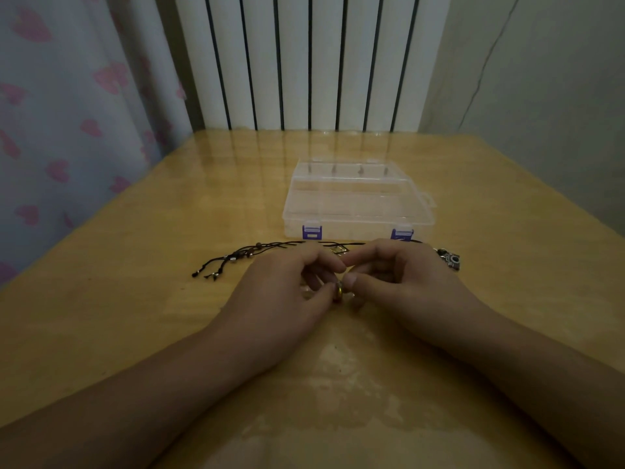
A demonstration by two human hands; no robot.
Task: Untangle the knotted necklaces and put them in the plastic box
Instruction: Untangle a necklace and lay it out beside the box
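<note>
A glossy wooden table [142, 231] stands against a white radiator [304, 62], beside a heart-print curtain [67, 96].

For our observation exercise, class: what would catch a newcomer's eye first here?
First, the left hand and right hand meeting at the centre of the wooden table, pinching a small gold ring between them. Just beyond lie black corded necklaces, then the closed clear plastic box with purple latches.
</note>
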